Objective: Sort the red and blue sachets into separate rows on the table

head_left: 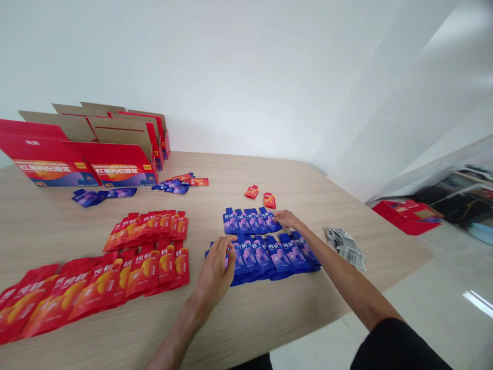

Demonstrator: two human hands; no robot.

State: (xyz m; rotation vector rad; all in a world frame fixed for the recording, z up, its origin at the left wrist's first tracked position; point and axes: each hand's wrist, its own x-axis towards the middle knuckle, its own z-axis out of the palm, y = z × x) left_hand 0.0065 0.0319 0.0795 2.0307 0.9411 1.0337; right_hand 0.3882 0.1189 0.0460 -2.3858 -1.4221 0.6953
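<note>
Two overlapping rows of blue pouches (249, 257) lie on the table in front of me. At the left end of the front row hovers my left hand (215, 272), its fingers loosely bent and apart from the thumb, with nothing visible in them. My right hand (287, 219) reaches to the right end of the back row, where its fingertips pinch the edge of the last blue pouch (267, 218). Red pouches (144, 272) lie in two overlapping rows to the left. Just behind the blue rows are two single red pouches (269, 200).
Open red cartons (119, 159) stand along the wall at the back left, with loose blue and red sachets (177, 184) in front. Crumpled striped paper (344, 246) lies near the table's right edge. A red box (406, 216) is beyond that edge.
</note>
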